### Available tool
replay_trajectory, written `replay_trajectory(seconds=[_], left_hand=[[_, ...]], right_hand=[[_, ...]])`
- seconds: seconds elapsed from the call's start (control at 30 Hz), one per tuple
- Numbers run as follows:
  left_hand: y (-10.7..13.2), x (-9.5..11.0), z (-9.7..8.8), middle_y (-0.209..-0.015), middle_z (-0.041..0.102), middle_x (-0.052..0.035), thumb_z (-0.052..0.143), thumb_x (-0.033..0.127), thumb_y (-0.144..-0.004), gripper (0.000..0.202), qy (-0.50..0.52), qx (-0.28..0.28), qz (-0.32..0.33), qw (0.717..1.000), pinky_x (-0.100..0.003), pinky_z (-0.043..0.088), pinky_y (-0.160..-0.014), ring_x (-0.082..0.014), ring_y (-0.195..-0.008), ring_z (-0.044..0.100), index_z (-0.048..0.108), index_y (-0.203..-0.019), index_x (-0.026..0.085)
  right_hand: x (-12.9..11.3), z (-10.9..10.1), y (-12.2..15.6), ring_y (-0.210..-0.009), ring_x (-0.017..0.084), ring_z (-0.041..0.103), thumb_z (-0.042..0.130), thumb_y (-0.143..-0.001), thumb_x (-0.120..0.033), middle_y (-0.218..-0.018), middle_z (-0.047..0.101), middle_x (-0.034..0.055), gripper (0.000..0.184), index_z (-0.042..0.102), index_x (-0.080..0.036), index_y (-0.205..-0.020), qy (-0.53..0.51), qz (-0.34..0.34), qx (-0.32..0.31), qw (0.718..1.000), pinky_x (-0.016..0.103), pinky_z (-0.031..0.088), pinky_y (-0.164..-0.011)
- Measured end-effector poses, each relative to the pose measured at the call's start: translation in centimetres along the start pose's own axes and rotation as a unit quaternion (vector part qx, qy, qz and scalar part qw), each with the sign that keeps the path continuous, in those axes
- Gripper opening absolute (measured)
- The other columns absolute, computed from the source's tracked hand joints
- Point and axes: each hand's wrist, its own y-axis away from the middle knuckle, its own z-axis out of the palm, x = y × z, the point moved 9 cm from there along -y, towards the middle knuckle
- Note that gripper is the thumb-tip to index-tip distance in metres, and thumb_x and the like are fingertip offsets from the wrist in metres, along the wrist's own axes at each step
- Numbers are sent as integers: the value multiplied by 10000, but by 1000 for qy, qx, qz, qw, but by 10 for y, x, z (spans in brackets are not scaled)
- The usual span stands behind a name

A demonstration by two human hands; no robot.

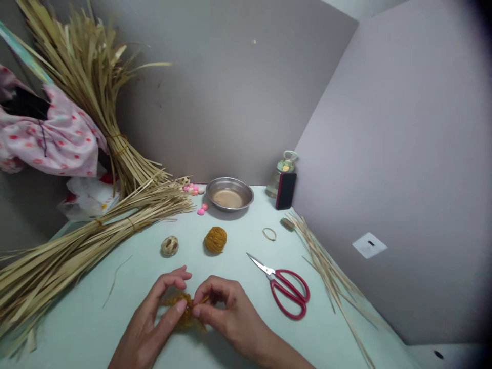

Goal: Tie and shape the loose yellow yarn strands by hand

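A small bundle of mustard-brown yarn (185, 319) is between my two hands near the table's front edge; its exact shape is partly hidden. My left hand (151, 312) steadies it, thumb pressed on top and index finger raised behind. With thumb and index finger together, my right hand (226, 307) pinches the yarn at its right side. Just beyond the hands sit a wound ball of the same mustard yarn (216, 240) and a woven straw ball (169, 246). To the right lie scissors with red handles (288, 292), blades slightly apart.
Tied straw bundles (96, 230) cover the table's left side; another bundle (100, 87) leans on the wall. At the back stand a metal bowl of water (229, 195), pink pebble-like pieces (201, 210), a bottle (273, 183) and a phone (286, 191). Loose straw (323, 261) lies right.
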Motion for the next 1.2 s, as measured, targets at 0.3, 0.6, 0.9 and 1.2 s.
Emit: replay_trajectory(seconds=[0.3,0.6,0.9,1.2], left_hand=[[-9,-9,-20,-1285,640,-96,571,535,-851,267,-13,16,-62,998,-494,353,-1100,-337,-1287,502,588,-828,269],[-5,-3,1,-1301,639,-93,573,526,-862,271,-40,-48,-44,997,-446,381,-1086,-326,-1289,511,618,-817,263],[-3,1,-26,-1180,649,-52,657,389,-834,149,-35,67,84,994,-406,389,-1074,-304,-1277,518,578,-919,295],[4,-12,24,-914,651,-5,633,408,-848,306,-10,-112,0,994,-288,475,-688,-205,-788,598,529,-1108,282]], right_hand=[[-1,-4,-2,-610,101,449,754,-733,-271,-646,561,-23,150,671,-148,-753,-14,12,12,1000,228,355,-600],[-1,-2,-1,-594,89,431,781,-731,-319,-641,546,-32,219,653,-143,-757,-46,10,-2,999,220,335,-577],[8,-1,-5,-541,72,410,852,-630,-387,-596,534,-41,354,627,-136,-740,-109,48,8,993,209,305,-534],[7,-7,-8,-530,76,446,859,-623,-370,-569,554,-35,351,647,-122,-753,-124,42,17,991,204,325,-533]])
